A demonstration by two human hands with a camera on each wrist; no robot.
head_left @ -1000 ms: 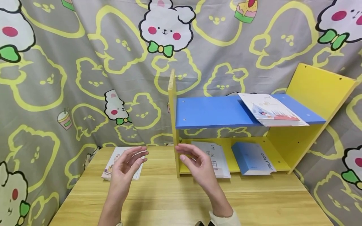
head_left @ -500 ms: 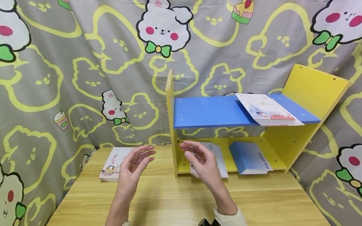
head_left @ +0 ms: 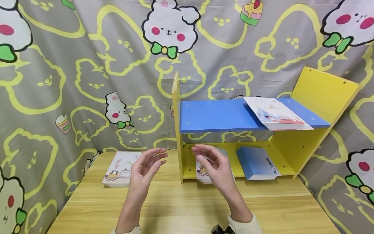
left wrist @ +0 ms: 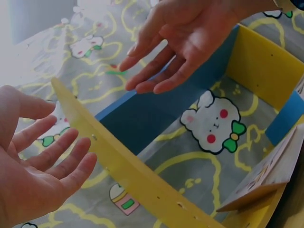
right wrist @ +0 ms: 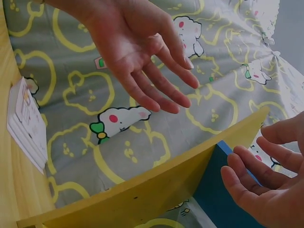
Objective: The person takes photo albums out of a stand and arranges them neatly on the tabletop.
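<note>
My left hand [head_left: 146, 170] hovers over the wooden table, fingers loosely bent and holding nothing. Behind it, a white book with a printed cover [head_left: 117, 169] lies on the table. In front of the shelf's lower level, my right hand [head_left: 216, 165] is also raised and holds nothing. It partly hides another white book [head_left: 202, 175] on that level. The two palms face each other with a gap between them. In the left wrist view the left hand [left wrist: 47, 166] touches nothing; in the right wrist view the right hand [right wrist: 270, 175] looks the same.
A shelf unit has yellow side panels [head_left: 177, 136] and a blue board [head_left: 213, 113]. One white book [head_left: 277, 113] lies across that board, overhanging its front edge. A blue book marked POLAROID [head_left: 258, 162] rests lower right. A patterned curtain [head_left: 140, 81] hangs behind.
Both hands have drifted to the right, still apart from each other. More of the white book on the table now shows. The books and shelf have stayed in place; the head view has shifted slightly.
</note>
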